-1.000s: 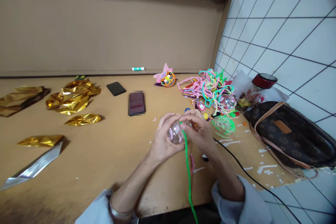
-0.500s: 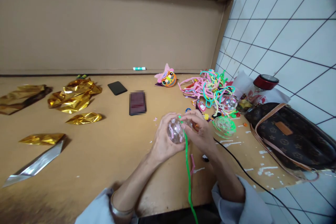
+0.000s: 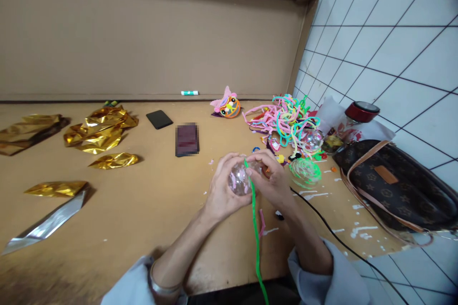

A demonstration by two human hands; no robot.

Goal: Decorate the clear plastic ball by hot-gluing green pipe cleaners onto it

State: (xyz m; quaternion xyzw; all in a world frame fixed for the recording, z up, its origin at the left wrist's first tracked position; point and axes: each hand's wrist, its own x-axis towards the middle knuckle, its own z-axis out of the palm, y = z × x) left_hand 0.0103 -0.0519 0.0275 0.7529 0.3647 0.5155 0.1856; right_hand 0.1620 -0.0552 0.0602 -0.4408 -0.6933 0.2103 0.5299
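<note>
Between my hands is a clear plastic ball (image 3: 239,180) with pinkish marks showing on or through it. My left hand (image 3: 221,186) wraps round its left side and underside. At the ball's upper right, my right hand (image 3: 271,176) presses a green fuzzy pipe cleaner (image 3: 255,219) against the surface with thumb and fingers. The strip's long free end hangs down past the table's front edge. Right of my right hand lies another clear ball partly wound with green (image 3: 305,173). A short pink strip (image 3: 262,222) rests below my hands. The ball's right side is mostly hidden by my fingers.
A tangle of coloured pipe cleaners (image 3: 286,121) and a decorated orange ball (image 3: 231,106) lie farther back. A brown handbag (image 3: 397,186) and a red-lidded jar (image 3: 359,116) stand right. Gold foil (image 3: 103,128), a black flat item (image 3: 159,119) and a blurred dark rectangle (image 3: 187,139) lie left.
The green strip's upper end now lies slightly more across the top of the ball under my right fingers. Both hands stay nearly in place.
</note>
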